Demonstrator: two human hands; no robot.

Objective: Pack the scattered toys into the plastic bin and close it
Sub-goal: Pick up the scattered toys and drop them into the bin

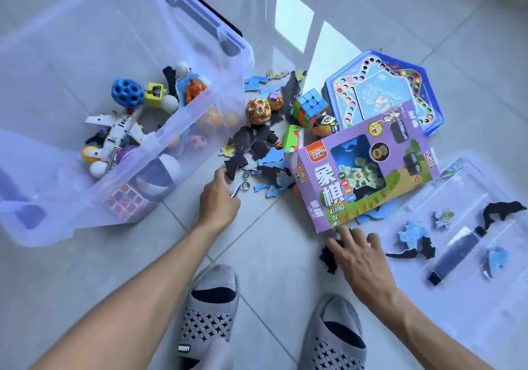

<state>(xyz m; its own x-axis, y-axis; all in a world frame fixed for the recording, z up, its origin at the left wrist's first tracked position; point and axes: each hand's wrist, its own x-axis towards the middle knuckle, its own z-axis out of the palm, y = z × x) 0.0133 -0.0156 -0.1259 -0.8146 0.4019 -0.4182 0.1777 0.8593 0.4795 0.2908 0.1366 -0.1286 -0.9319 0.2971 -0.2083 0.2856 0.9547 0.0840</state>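
Observation:
The clear plastic bin (183, 119) stands at the left and holds a toy airplane (120, 129), a blue holed ball (127, 91), a cube and several balls. My left hand (218, 201) is beside the bin with curled fingers pinching a small metal ring puzzle (244, 181), its thumb against a black puzzle piece (235, 166). My right hand (357, 255) lies with spread fingers on another black puzzle piece (328, 259), fingertips at the near corner of the purple chess box (323, 198). Scattered puzzle pieces (265, 144) lie between the bin and the box.
A blue hexagonal game tin (400, 83), a Rubik's cube (310, 106), an orange patterned ball (258, 111) and a green toy (293, 138) lie beyond the box. The clear lid (491, 292) rests on the floor at the right with puzzle pieces on it. My slippered feet (211, 306) are below.

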